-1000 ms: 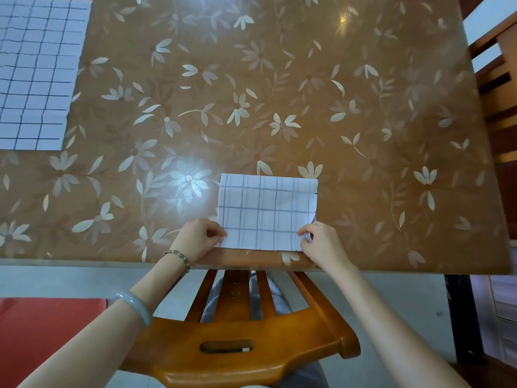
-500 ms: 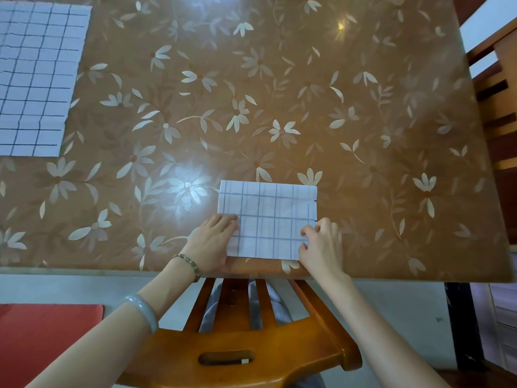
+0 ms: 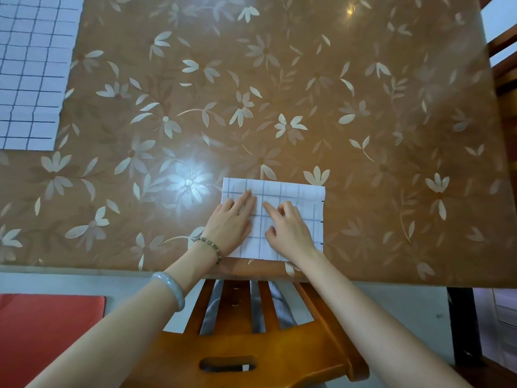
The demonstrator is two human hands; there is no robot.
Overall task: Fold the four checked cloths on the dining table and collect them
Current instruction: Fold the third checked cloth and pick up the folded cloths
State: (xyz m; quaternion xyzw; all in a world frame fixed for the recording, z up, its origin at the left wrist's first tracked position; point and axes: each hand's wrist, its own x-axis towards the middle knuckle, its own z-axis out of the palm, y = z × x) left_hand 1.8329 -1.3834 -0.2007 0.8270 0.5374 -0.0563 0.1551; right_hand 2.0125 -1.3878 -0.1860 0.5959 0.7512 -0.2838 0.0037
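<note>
1. Glossy floral table (image 3: pixel 363 107) seen from above, with a chair (image 3: pixel 251 354) tucked in at its near edge.
2. Left hand (image 3: pixel 229 222) lies flat, fingers straight, pressing the left part of the folded cloth (image 3: pixel 296 194).
3. Right hand (image 3: pixel 288 231) rests mid-cloth, index stretched out, other fingers bent, gripping nothing.
4. Cloth sits just beside the near table edge; its right side is uncovered.
5. Risks: the top looks slick, so a sideways push could slide the cloth off the edge. Uneven pressing could skew the layers or let the free right side spring open.
6. Second cloth (image 3: pixel 30 74) lies unfolded at far left, well apart. The other two are out of view and easy to miss.
</note>
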